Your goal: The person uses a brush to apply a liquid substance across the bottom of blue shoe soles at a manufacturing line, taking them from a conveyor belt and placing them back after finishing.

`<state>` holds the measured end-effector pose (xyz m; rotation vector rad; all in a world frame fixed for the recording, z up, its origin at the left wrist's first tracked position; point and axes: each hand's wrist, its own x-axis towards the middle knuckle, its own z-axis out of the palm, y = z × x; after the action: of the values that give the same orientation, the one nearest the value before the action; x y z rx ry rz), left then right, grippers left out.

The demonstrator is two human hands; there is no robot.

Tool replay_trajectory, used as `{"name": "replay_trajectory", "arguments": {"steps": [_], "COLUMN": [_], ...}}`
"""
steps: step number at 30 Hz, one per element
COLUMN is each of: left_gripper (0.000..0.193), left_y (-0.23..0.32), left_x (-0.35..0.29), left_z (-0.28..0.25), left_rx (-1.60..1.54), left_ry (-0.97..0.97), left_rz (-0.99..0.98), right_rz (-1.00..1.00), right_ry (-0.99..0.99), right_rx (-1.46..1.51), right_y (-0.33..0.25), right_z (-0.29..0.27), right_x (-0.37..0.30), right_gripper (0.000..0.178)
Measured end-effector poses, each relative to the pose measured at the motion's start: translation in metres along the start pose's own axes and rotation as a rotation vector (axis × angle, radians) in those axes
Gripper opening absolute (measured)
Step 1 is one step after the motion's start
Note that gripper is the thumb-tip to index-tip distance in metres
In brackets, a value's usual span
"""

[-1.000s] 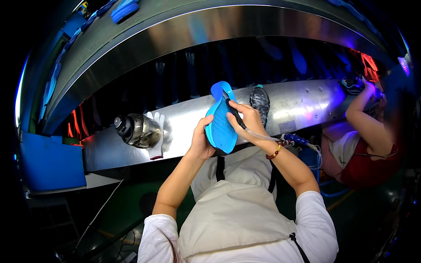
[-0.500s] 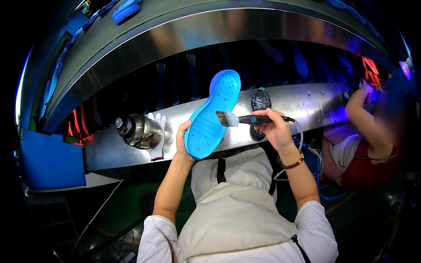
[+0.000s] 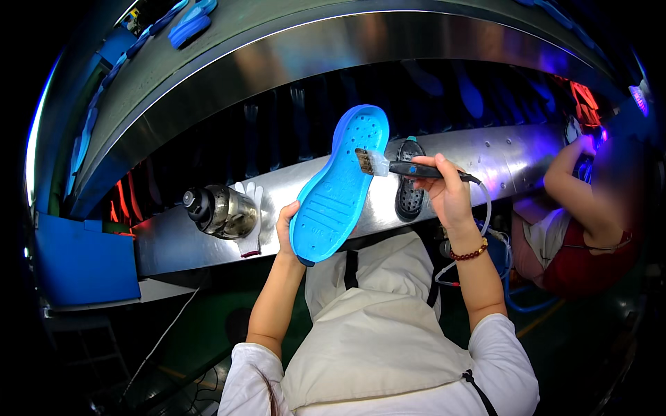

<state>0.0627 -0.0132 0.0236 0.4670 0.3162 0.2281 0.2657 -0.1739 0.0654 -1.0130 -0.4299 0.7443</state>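
Note:
My left hand (image 3: 286, 225) grips the heel end of a bright blue shoe sole (image 3: 326, 208), its hollow inner face turned up and its toe pointing away. Small holes dot the front part, and ridges cross the middle. In my right hand (image 3: 447, 187) is a black-handled brush (image 3: 416, 168) with a tube at its rear end. Its dark-tipped bristles lie over the inner right side of the sole, below the holes. Past the brush, a black sole (image 3: 411, 197) rests on the metal bench, partly hidden by the handle and my fingers.
A metal canister (image 3: 222, 210) with a black top stands on the metal bench (image 3: 492, 156) beside a white glove (image 3: 251, 239). Beyond, a curved conveyor (image 3: 243, 31) carries blue pieces. At the right, another person's arm (image 3: 579, 180) reaches over the bench. A blue box (image 3: 87, 260) stands at the left.
The brush has moved up the sole toward the toe and slightly right. The sole has shifted a little, its toe further away. Blue pieces on the conveyor have slid along.

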Motion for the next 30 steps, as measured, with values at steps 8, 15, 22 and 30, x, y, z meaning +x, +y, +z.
{"name": "replay_trajectory", "arguments": {"steps": [8, 15, 22, 30], "left_gripper": [0.068, 0.066, 0.073, 0.062], "left_y": [-0.005, -0.003, -0.004, -0.008], "left_x": [0.0, 0.006, -0.001, 0.002], "left_z": [0.012, 0.0, -0.011, -0.006], "left_rx": [-0.039, -0.014, -0.016, -0.211], "left_ry": [-0.012, -0.037, -0.065, 0.22], "left_rz": [-0.016, -0.033, -0.014, -0.018], "right_rz": [-0.482, -0.799, 0.116, 0.053], "right_ry": [0.144, -0.244, -0.138, 0.132], "right_rx": [-0.743, -0.952, 0.16, 0.233], "right_y": [-0.006, 0.019, 0.003, -0.013], "right_z": [0.014, 0.044, 0.008, -0.019], "right_x": [0.019, -0.018, -0.023, -0.02], "right_gripper": [0.018, 0.014, 0.033, 0.036]}}
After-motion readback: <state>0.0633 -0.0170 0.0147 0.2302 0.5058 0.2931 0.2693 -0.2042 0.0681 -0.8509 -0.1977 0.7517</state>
